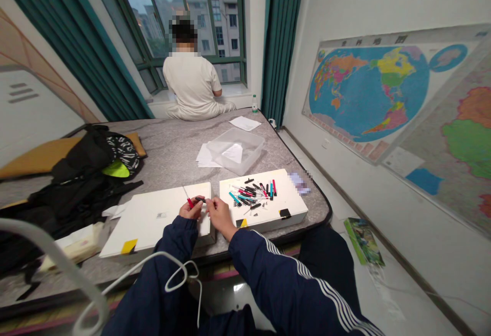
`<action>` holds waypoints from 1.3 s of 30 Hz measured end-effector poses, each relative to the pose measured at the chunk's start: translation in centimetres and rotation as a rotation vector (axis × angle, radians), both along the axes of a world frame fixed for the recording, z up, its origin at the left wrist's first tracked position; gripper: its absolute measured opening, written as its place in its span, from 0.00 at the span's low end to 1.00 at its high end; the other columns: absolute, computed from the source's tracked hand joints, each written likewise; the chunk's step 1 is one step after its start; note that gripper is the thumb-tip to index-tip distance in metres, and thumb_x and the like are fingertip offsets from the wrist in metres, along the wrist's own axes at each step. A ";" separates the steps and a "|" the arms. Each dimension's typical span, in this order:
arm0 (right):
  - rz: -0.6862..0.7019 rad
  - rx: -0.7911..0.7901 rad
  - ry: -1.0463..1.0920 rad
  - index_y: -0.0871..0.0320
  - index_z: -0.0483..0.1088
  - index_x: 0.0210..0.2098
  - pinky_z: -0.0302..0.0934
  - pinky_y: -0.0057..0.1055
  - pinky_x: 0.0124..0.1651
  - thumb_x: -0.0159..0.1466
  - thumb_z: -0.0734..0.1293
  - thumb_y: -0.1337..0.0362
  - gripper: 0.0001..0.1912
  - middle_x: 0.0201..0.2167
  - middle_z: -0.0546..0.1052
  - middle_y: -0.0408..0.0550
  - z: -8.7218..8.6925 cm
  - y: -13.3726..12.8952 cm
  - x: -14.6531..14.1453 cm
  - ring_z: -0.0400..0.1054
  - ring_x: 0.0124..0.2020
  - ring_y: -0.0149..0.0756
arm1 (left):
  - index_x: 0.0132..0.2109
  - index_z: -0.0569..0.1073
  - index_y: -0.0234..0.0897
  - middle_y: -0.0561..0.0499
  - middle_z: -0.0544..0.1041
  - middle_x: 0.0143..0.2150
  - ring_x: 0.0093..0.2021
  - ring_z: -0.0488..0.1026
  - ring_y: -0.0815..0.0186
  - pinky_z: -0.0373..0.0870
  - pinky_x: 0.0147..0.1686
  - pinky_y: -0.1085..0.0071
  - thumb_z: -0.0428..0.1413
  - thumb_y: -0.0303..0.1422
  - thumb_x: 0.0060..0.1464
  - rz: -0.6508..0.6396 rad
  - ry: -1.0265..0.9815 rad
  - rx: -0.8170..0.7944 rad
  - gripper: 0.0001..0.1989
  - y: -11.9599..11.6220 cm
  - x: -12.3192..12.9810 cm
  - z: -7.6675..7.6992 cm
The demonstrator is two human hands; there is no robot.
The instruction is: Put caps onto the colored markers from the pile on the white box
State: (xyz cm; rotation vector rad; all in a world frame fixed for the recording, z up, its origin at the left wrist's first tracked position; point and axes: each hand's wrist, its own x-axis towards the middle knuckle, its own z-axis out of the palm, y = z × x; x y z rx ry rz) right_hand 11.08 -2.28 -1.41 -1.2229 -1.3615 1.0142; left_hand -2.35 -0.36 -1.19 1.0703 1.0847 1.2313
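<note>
My left hand point(192, 209) is closed round a slim red pen-like piece point(190, 203), from whose upper end a thin pale rod slants up. A small black pen-like piece point(200, 199) lies across the fingers, between the two hands. My right hand point(220, 216) pinches the right end of that black piece. Both hands are over the gap between two white boxes, the left box point(146, 218) and the right box point(264, 218). On the right box lies a loose pile of black, red and blue pen-like parts point(253, 193), with thin white rods and small bits among them.
Behind the boxes stand a clear plastic tub point(245, 164) and papers point(207, 156). A black backpack point(76, 172) lies left. A white cable point(153, 256) loops before my left arm. A person in white point(192, 80) sits by the window, near a bottle point(254, 105).
</note>
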 end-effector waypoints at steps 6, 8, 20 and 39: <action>0.027 -0.006 -0.022 0.56 0.67 0.33 0.59 0.23 0.27 0.67 0.57 0.50 0.18 0.25 0.73 0.42 0.0 0.1 0.0 0.67 0.25 0.30 | 0.43 0.70 0.33 0.65 0.55 0.12 0.10 0.51 0.78 0.50 0.12 0.79 0.63 0.43 0.42 0.014 0.012 0.026 0.24 -0.3 0.3 0.7; 0.041 -0.008 -0.026 0.57 0.67 0.30 0.58 0.23 0.28 0.68 0.55 0.49 0.20 0.24 0.73 0.42 -0.1 0.1 0.1 0.67 0.25 0.29 | 0.43 0.70 0.33 0.65 0.54 0.12 0.10 0.50 0.78 0.52 0.12 0.79 0.63 0.44 0.42 0.015 0.012 0.027 0.24 -0.4 0.4 0.9; 0.050 0.075 -0.191 0.57 0.69 0.31 0.55 0.23 0.29 0.69 0.54 0.52 0.21 0.22 0.73 0.42 0.5 -0.5 -0.2 0.67 0.25 0.30 | 0.38 0.65 0.36 0.47 0.80 0.33 0.11 0.51 0.80 0.51 0.11 0.79 0.60 0.44 0.46 0.207 -0.013 0.113 0.19 -0.3 0.9 0.7; 0.186 0.238 -0.763 0.59 0.72 0.40 0.56 0.26 0.35 0.63 0.61 0.67 0.09 0.31 0.77 0.48 5.2 6.9 0.8 0.68 0.31 0.33 | 0.36 0.72 0.36 0.48 0.78 0.27 0.27 0.74 0.65 0.66 0.24 0.74 0.59 0.43 0.46 0.375 0.258 0.198 0.16 0.5 0.5 -1.0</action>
